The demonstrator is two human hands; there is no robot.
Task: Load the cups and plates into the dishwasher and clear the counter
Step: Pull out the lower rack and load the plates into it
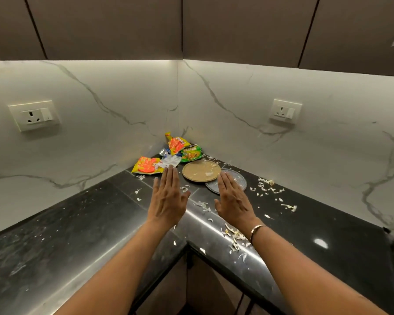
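A tan round plate [201, 171] lies flat in the corner of the black counter [77, 223]. A grey plate [239, 181] lies partly under it to the right. My left hand [168, 197] is held flat over the counter, palm down, fingers straight, its fingertips near the snack wrappers. My right hand [233, 198] is held the same way, its fingertips over the near edge of the grey plate. Neither hand holds anything. No cups and no dishwasher are in view.
Crumpled snack wrappers [173, 153] are piled in the far corner against the marble walls. White food scraps [268, 189] are strewn over the counter, more near its inner edge [236, 237]. Wall sockets sit at left [33, 115] and right [285, 111]. Dark cabinets hang overhead.
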